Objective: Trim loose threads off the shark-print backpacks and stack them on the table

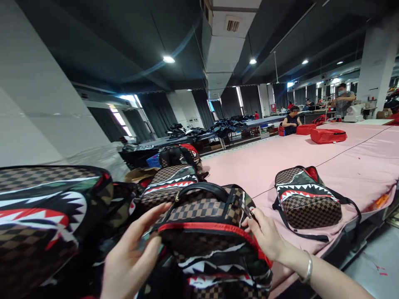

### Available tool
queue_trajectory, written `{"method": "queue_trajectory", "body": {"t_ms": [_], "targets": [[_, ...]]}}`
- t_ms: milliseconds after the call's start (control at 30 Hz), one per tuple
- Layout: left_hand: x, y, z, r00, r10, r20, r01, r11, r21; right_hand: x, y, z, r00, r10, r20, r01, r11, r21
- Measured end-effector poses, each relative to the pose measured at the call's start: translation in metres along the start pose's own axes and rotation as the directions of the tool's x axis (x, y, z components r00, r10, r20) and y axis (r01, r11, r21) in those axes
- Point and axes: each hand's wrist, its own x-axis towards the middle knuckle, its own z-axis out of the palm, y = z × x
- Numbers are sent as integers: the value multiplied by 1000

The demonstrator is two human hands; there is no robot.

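Observation:
A checkered backpack with a black top handle, red zipper trim and a shark-mouth print stands right in front of me. My left hand is at its upper left corner, thumb and fingers apart, fingertips at or against the fabric. At the upper right side of the bag, the fingers of my right hand are closed around a slim dark piece, by the red zipper edge. Whether that piece is a zipper pull or a small tool, I cannot tell. The bag's lower part runs out of view.
Similar backpacks crowd the left, including a large one close by and one behind mine. Another backpack lies on the pink-covered table at right. Red bags lie farther off, near a seated person.

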Motion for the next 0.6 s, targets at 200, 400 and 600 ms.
{"method": "queue_trajectory", "body": {"t_ms": [200,400,600], "targets": [[8,52,39,924,152,351,-166,986,7,13,-3,-10,994,-75,-75,62,984,-165],[10,46,43,893,190,409,-215,976,17,11,-19,-22,995,-64,-71,41,958,-285],[4,55,50,905,257,340,-305,947,97,14,-29,-18,977,-210,46,208,872,-444]]}}
